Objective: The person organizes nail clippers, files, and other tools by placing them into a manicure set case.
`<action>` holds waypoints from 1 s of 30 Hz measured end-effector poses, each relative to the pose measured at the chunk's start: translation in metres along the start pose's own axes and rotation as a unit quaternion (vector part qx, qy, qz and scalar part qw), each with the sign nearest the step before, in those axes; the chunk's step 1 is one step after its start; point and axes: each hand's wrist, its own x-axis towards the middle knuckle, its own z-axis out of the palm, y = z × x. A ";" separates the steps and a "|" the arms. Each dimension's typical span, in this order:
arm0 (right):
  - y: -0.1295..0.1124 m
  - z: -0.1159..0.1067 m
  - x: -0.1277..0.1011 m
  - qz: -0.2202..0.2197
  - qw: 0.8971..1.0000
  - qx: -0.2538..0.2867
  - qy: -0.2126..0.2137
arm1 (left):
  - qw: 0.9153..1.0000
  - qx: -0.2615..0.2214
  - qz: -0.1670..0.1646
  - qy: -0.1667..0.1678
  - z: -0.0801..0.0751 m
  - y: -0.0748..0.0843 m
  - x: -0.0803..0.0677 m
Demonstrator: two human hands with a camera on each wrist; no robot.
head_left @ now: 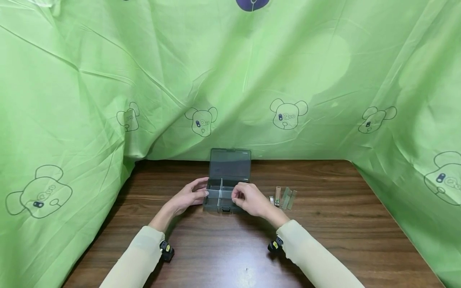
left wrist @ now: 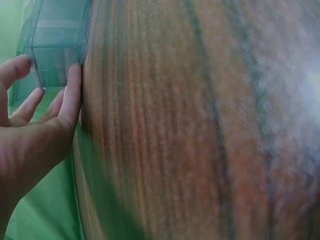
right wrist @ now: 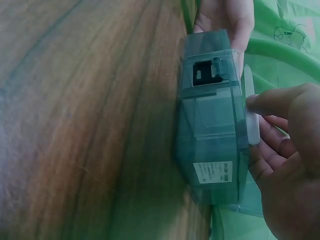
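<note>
Only the right wrist view shows the box's (right wrist: pixel 207 116) label (right wrist: pixel 213 172).

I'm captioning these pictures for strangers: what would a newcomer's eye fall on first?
Probably the bright green cloth with its cartoon faces, hanging behind and on both sides of the brown table. Next comes the open translucent box near the table's far edge, where the left hand touches one side and the right hand pinches a pale strip.

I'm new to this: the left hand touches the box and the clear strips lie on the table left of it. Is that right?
Not quite: the left hand touches the box, but the head view shows the clear strips on the table right of it, not left.
</note>
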 end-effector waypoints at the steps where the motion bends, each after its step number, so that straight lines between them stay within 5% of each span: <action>1: 0.000 0.001 -0.001 -0.001 1.000 0.001 0.003 | 1.000 0.000 0.001 0.000 0.000 0.000 0.000; 30: 0.002 0.005 -0.009 0.001 1.000 -0.013 0.011 | 1.000 0.009 0.004 -0.003 -0.001 0.000 0.001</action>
